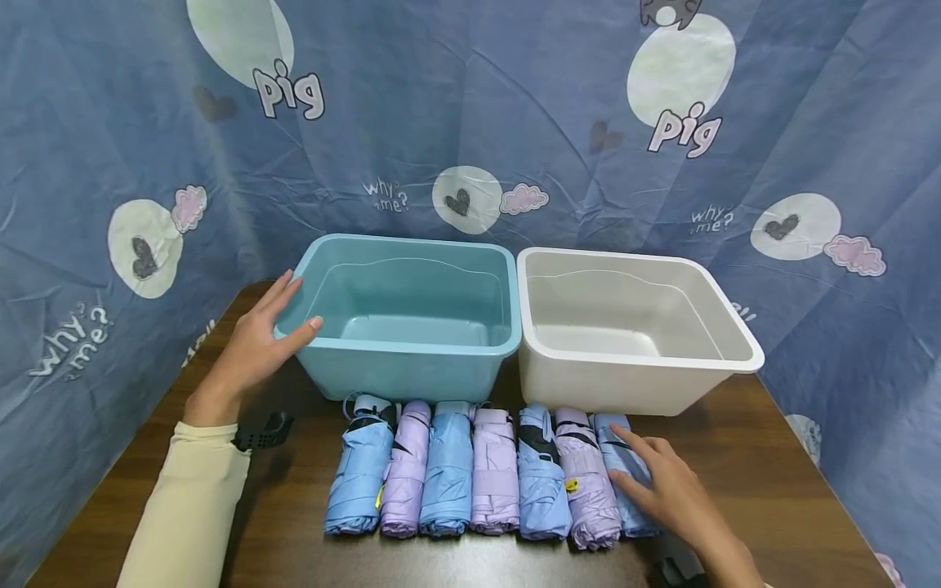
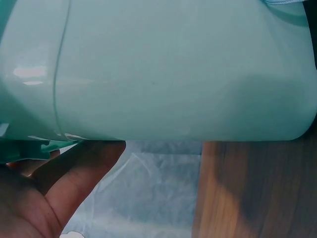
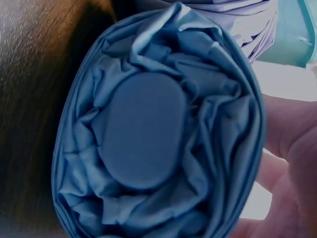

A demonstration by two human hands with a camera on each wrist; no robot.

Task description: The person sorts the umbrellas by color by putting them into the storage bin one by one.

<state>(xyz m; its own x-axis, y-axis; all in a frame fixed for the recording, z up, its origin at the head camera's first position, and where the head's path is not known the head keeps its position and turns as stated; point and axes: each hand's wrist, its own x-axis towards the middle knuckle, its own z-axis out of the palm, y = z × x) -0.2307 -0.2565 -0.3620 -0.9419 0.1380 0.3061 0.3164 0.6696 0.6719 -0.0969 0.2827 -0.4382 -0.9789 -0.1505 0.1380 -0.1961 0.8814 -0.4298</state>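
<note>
Several folded umbrellas lie side by side on the table, light blue and lilac by turns. My right hand (image 1: 672, 490) is over the rightmost blue umbrella (image 1: 621, 457), its fingers extended along the top and the thumb lower down. In the right wrist view this umbrella's round end (image 3: 143, 131) fills the middle, with the fingers partly hidden behind it. My left hand (image 1: 253, 347) rests at the left front corner of a teal bin (image 1: 412, 371), thumb over the rim. The left wrist view shows fingers (image 2: 81, 181) extended against the bin's outer wall.
A white bin (image 1: 603, 384) stands right of the teal one, behind the umbrellas. Both bins have nothing visible inside. The brown wooden table (image 1: 779, 506) ends at a blue printed cloth (image 1: 470, 98) hanging behind and at the sides.
</note>
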